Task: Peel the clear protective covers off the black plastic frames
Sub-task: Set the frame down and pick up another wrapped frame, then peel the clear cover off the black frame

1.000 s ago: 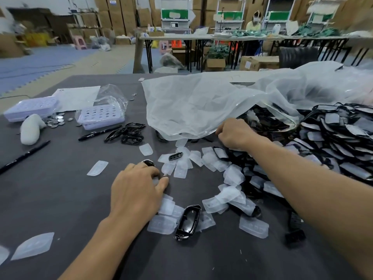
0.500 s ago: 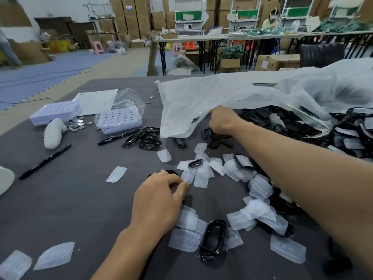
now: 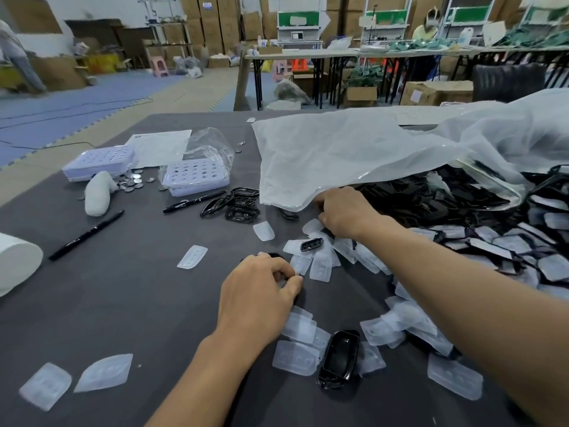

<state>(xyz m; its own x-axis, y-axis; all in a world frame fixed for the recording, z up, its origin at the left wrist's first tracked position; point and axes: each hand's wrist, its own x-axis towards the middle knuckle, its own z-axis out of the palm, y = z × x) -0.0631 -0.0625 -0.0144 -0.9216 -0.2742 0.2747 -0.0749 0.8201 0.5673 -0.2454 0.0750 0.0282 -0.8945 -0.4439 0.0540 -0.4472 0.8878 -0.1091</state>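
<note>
Grey table (image 3: 92, 303) w/ clear covers (image 3: 295, 357), frames (image 3: 338, 354), pens (image 3: 86, 235)

White lettering on black marker (image 3: 194, 202), cardboard-box labels (image 3: 207, 6), none legible

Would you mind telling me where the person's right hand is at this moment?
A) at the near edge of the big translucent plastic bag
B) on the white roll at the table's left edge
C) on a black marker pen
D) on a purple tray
A: the right hand sits at the near edge of the translucent plastic bag, with its fingers curled right at that edge.
</note>
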